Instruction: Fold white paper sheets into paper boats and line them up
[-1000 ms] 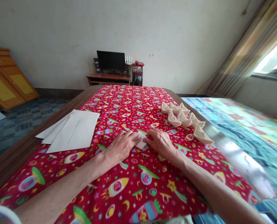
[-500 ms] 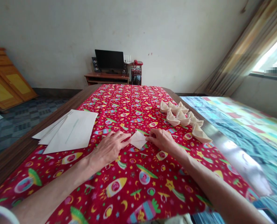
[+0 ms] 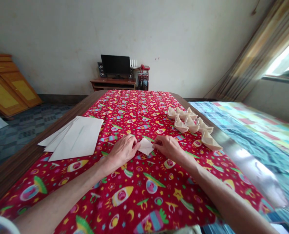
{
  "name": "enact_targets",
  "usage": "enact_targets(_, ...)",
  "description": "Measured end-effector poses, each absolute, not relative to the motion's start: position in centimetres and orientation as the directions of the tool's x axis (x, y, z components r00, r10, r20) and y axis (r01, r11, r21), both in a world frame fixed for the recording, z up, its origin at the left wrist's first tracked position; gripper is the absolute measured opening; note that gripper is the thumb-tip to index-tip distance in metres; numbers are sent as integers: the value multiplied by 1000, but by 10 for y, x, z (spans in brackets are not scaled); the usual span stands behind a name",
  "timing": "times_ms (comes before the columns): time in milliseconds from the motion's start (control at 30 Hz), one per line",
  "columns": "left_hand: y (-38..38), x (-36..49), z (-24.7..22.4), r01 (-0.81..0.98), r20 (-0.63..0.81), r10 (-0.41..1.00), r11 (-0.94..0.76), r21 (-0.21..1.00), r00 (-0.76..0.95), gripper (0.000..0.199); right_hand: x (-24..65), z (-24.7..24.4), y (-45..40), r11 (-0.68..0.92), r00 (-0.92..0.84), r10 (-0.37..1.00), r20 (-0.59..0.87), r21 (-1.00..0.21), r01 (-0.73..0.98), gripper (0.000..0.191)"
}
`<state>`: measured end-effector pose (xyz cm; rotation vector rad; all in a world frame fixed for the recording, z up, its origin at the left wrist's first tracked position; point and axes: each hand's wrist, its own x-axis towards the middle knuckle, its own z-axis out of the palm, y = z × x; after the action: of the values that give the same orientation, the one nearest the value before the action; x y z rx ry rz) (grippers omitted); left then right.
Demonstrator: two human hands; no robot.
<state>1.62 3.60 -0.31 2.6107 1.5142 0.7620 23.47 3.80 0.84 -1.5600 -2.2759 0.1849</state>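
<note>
Wall: pale, plastered, faintly marked, behind all else.
Table: long, brown, wood-grained, running from the viewer toward the wall.
Cloth: red fabric printed with rockets, stars and moons, spread over the table.
Covering: flat, multicoloured, mostly blue and green, to the table's right.
Curtain: tan and grey, striped, beside the window at far right.
Cabinet: orange-brown with yellow door panels, at far left.
Monitor: black, rectangular, its screen dark, on a low reddish-brown wooden desk by the wall.
Sheets: several rectangles of white paper, fanned and overlapping, on the cloth's left side; a faint greenish streak on the top one.
Left hand: bare, fingers curled, gripping the small paper's left corner.
Right hand: bare, fingers bent, gripping its right corner.
Folded shapes: cream, peaked, clustered in touching rows, near the cloth's right edge.
Small paper: white, creased, diamond-shaped, lying on the cloth between both hands.
</note>
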Motion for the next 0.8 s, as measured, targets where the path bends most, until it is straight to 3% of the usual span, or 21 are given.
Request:
enact_targets(100, 42, 23, 2, 824, 307, 882, -453, 340, 358, 27, 228, 9, 29, 478, -391, 867, 309, -297, 826, 12)
enact_targets(233, 47, 26, 10, 760, 188, 928, -372, 533, 322, 31, 216, 13, 15, 631, -517, 747, 417, -202, 749, 25)
enact_targets(367, 43, 29, 18, 637, 182, 921, -371, 676, 343, 37, 204, 16, 8, 593, -486, 763, 426, -162, 789, 28)
enact_targets(467, 39, 32, 21, 567, 287, 905, -421, 708, 314, 36, 201, 18, 12, 563, -396, 798, 454, -329, 758, 22)
enact_targets(600, 35, 33, 19, 517, 479, 853, -512, 686, 209, 25, 206, 21, 24, 411, -87, 893, 442, -720, 559, 18)
enact_targets(700, 34, 31, 12, 393, 356, 898, -434, 811, 257, 38, 211, 19, 32, 270, -10, 960, 281, -913, 306, 23)
enact_targets(800, 35, 30, 5, 318, 268, 902, -378, 869, 338, 44, 212, 14, 36, 191, -50, 981, 185, -969, 154, 25)
